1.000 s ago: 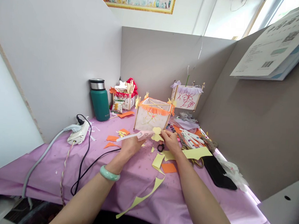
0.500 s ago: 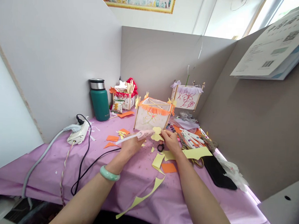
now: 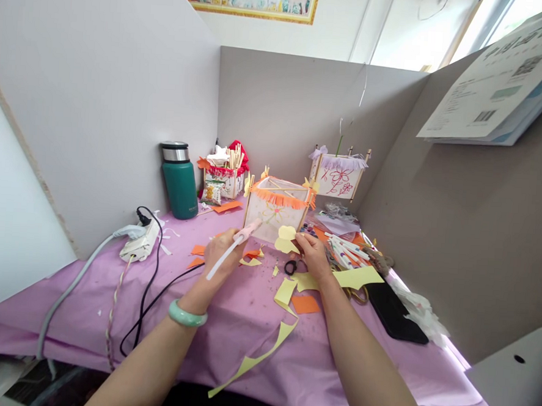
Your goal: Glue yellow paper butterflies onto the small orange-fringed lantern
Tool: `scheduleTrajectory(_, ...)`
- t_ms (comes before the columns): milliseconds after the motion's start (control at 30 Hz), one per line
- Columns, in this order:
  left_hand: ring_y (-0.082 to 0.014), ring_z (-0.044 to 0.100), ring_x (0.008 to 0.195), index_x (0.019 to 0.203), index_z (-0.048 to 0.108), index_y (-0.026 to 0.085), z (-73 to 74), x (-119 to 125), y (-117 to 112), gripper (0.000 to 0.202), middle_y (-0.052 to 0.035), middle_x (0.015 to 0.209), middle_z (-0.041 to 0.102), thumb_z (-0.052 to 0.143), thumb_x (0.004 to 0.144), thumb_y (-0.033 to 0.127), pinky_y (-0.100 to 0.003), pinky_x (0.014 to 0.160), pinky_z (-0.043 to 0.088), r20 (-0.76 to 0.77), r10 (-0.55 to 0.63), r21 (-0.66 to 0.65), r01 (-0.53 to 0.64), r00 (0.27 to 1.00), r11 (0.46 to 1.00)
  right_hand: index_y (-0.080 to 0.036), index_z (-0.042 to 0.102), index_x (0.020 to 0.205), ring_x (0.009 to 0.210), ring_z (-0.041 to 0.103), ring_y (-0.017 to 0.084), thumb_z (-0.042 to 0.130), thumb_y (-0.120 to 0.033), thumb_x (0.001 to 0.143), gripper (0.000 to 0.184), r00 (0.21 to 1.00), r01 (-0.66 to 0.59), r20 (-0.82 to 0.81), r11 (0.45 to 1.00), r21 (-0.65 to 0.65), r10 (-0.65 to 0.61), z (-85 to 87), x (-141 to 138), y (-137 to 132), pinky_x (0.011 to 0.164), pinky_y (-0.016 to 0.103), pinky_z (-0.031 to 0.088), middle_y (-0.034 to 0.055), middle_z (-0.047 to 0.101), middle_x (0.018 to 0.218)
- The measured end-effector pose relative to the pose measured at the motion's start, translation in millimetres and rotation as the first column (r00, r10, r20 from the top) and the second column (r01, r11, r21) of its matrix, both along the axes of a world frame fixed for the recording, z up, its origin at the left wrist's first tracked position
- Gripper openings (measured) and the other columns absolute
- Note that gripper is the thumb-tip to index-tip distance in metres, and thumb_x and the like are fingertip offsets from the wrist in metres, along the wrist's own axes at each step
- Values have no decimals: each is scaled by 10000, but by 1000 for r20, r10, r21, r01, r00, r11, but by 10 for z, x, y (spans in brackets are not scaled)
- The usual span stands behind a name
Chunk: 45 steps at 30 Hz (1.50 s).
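My left hand (image 3: 219, 252) is closed around a pink glue gun (image 3: 246, 231) with a white glue stick (image 3: 219, 262) poking out behind it; its nozzle points up and right, towards the paper lantern (image 3: 276, 208) with the orange fringe. My right hand (image 3: 311, 254) pinches a yellow paper cut-out (image 3: 286, 239) in front of that lantern. A green bangle (image 3: 187, 315) circles my left wrist. Both hands hover over the purple tablecloth (image 3: 240, 330), close together but apart.
Yellow (image 3: 286, 291) and orange paper scraps (image 3: 306, 304) lie on the cloth. A green flask (image 3: 179, 181), a power strip (image 3: 138, 241) with cables, a second lantern (image 3: 339, 175), marker pens (image 3: 345, 249) and a black phone (image 3: 395, 312) surround the work area. Partition walls close three sides.
My left hand drew the glue gun back to the left and tilted its nozzle upward, away from the yellow cut-out. My right hand lifted the cut-out slightly.
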<state>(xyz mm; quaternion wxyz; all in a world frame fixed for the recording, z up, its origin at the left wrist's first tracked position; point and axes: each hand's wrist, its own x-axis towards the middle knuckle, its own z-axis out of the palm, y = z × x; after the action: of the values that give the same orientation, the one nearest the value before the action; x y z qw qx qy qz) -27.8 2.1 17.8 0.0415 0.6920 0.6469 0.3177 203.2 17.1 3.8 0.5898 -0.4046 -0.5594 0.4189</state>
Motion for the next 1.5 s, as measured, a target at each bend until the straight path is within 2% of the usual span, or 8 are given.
scheduleTrajectory(167, -280, 600, 934, 1212, 456, 160, 118, -344, 181, 421, -144, 1031, 633, 448, 842, 362, -351, 729, 429, -141, 228, 19, -227, 963, 974, -173, 625, 740, 510, 530, 114, 614, -483, 732, 310, 1000, 2, 13, 1000, -8, -2, -1, -12, -1, 439, 217, 419, 0, 613, 678)
scheduleTrajectory(367, -345, 505, 1058, 1084, 548, 124, 177, -507, 205, 333, -181, 1088, 569, 506, 778, 247, -455, 832, 406, -306, 239, 76, -227, 922, 971, -173, 603, 688, 476, 503, 108, 606, -470, 732, 300, 999, 37, 11, 999, -4, -37, 10, -22, 0, 433, 217, 411, -12, 590, 616)
scheduleTrajectory(467, -287, 500, 1074, 1067, 569, 153, 259, -272, 58, 284, -140, 1103, 572, 469, 820, 251, -413, 882, 397, -220, 127, 249, -70, 967, 966, -168, 562, 609, 436, 468, 98, 593, -461, 741, 323, 994, 97, 38, 994, 42, -99, 41, -18, -17, 407, 207, 374, -24, 540, 529)
scheduleTrajectory(600, -194, 546, 998, 1063, 556, 212, 373, 319, -118, 270, -57, 1070, 584, 545, 814, 317, -309, 850, 430, -256, -307, 250, 370, 917, 895, -172, 522, 577, 414, 457, 94, 578, -451, 754, 336, 990, 139, 9, 987, 78, -140, 69, 1, -27, 391, 201, 342, -30, 515, 491)
scheduleTrajectory(800, -210, 554, 929, 1031, 510, 166, 459, 912, -136, 261, -78, 998, 555, 563, 816, 305, -304, 718, 440, -368, -244, 199, 332, 898, 922, -183, 503, 604, 427, 439, 87, 612, -448, 716, 308, 972, 199, -136, 979, 40, -192, 73, 25, 6, 400, 206, 380, -46, 505, 534)
scheduleTrajectory(1033, -214, 524, 985, 987, 551, 175, 507, 890, -64, 192, -90, 1036, 559, 459, 819, 160, -322, 790, 427, -307, -303, 311, 397, 902, 864, -185, 512, 612, 433, 429, 90, 592, -445, 712, 290, 921, 346, -215, 936, 65, -326, 134, 84, 5, 396, 217, 384, -39, 511, 551)
scheduleTrajectory(1200, -217, 493, 1050, 989, 590, 158, 852, 928, 203, 269, -90, 1054, 594, 406, 800, 101, -354, 917, 377, -224, -354, 490, 419, 908, 764, -200, 458, 555, 391, 399, 90, 545, -414, 732, 290, 874, 483, -145, 866, 134, -465, 311, 149, 20, 370, 218, 353, -48, 470, 475)
scheduleTrajectory(1500, -210, 606, 878, 922, 647, 173, 1128, 1160, 661, 255, -81, 888, 677, 450, 764, 141, -305, 779, 441, -184, -478, 221, 510, 859, 832, -199, 488, 511, 337, 420, 104, 509, -282, 662, 173, 856, 489, 138, 867, 98, -499, 709, 314, 198, 293, 198, 252, -53, 431, 376)
